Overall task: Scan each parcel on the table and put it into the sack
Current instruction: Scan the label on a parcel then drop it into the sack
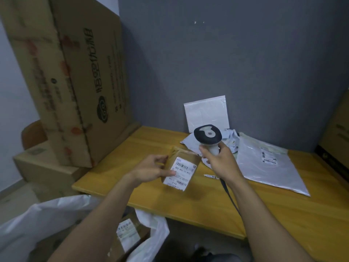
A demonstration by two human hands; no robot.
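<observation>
the small brown parcel (186, 160) is over the near-left part of the yellow table (188, 208), white label facing up. the left hand (153, 170) grips it from the left side, thumb on the label's edge and fingers curled round the far side. can't tell if it's resting on the wood or lifted just off it. the right hand (221, 161) is wrapped round the handle of the scanner (207, 136), just right of the parcel, with the scanner's head above it and the cable (230, 197) trailing off the table's front edge.

progress, my guess: at least one done, since a labelled box (128, 233) already sits in the white sack (47, 214) below the table's front edge. the one in hand looks mid-scan and isn't bagged. left on the table are a big grey poly mailer (268, 173) on the right, a crumpled grey bag (231, 138) behind the scanner, and a flat white mailer (206, 112) leaning on the wall. so roughly three more after this.

hard to see: no beam shows, so no idea whether the scan has registered. the label print is too blurry to read. the sack is cut off at the bottom and an arm covers part of its mouth, so there could be more inside.
</observation>
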